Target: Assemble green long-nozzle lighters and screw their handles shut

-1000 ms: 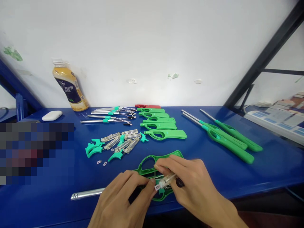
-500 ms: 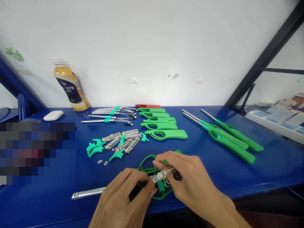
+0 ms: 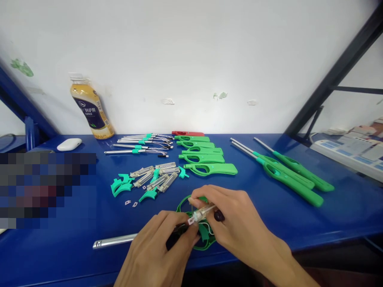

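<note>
- The right hand pinches a clear fuel tank between thumb and fingers, the tank lying tilted over an open green shell near the front edge of the blue table.
- Over the last second the tank has shifted up and toward the left hand, so the small pale clip at its end now overlaps the left fingertips.
- The right hand has moved along with it and now covers the far end of the shell, which showed past the knuckles a second ago.
- The left hand keeps nearly the same place, thumb and forefinger drawn together at the clip; judging by this closeness, the work looks like a fine fitting of the tank's end rather than a carry.
- The metal tube pokes out beyond the left hand; its joint with the shell is covered.
- Whether the left fingertips grip the clip, a wire behind it, or only steady the spot, I cannot tell.
- The tank's rear end disappears into the right hand, and a dark round piece there is hard to identify.
- Only a teal trigger and a bend of white wire show inside the shell; the rest is hidden.
- At the left edge, a pixelated patch masks whatever lies there.
</note>
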`<state>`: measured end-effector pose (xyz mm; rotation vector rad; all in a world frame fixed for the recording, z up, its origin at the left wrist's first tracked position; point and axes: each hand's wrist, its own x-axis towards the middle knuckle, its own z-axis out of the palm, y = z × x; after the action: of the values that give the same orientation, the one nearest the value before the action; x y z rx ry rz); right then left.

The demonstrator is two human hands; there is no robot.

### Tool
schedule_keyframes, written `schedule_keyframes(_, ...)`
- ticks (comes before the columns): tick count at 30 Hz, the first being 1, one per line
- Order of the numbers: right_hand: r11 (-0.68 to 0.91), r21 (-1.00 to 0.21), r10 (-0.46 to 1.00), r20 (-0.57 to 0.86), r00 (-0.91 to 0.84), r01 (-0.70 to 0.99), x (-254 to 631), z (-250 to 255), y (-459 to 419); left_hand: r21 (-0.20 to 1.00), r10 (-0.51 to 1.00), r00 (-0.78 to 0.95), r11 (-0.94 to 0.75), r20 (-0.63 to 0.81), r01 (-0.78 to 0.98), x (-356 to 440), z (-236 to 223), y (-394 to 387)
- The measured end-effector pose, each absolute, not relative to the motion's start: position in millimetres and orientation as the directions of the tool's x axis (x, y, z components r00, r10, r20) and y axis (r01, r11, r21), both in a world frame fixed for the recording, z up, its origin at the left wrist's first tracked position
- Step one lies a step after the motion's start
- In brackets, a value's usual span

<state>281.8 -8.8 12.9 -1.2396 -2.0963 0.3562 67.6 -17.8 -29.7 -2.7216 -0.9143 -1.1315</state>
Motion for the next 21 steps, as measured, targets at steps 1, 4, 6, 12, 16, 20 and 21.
schedule_keyframes(1, 0.518, -0.532, 0.850, 0.412, -0.329, 0.670, 281.6, 12.7, -8.7, 0.170, 0.505, 0.557, -0.822, 0.659, 0.544, 67.4, -29.8, -17.8)
schedule_keyframes(4, 0.527, -0.522, 0.843, 0.423, -0.332, 0.671, 281.4, 11.1, -8.2, 0.140, 0.497, 0.576, -0.822, 0.649, 0.552, 66.4, -30.7, -17.8)
schedule_keyframes(6, 0.525, -0.524, 0.843, 0.430, -0.324, 0.671, 281.8, 9.3, -7.9, 0.115, 0.494, 0.590, -0.820, 0.639, 0.561, 65.8, -31.5, -17.9)
schedule_keyframes(12, 0.521, -0.528, 0.843, 0.441, -0.308, 0.670, 283.5, 5.0, -9.8, 0.094, 0.493, 0.608, -0.818, 0.622, 0.567, 64.0, -31.8, -19.5)
schedule_keyframes(16, 0.526, -0.524, 0.839, 0.446, -0.311, 0.670, 283.9, 2.5, -9.4, 0.174, 0.514, 0.603, -0.830, 0.611, 0.531, 65.2, -28.6, -19.3)
schedule_keyframes(20, 0.527, -0.521, 0.840, 0.441, -0.317, 0.671, 284.4, 0.9, -8.4, 0.229, 0.551, 0.575, -0.812, 0.605, 0.536, 69.3, -25.8, -19.2)
schedule_keyframes(21, 0.526, -0.521, 0.841, 0.438, -0.319, 0.672, 284.6, 0.6, -8.6, 0.231, 0.557, 0.573, -0.808, 0.601, 0.543, 70.2, -25.6, -19.4)
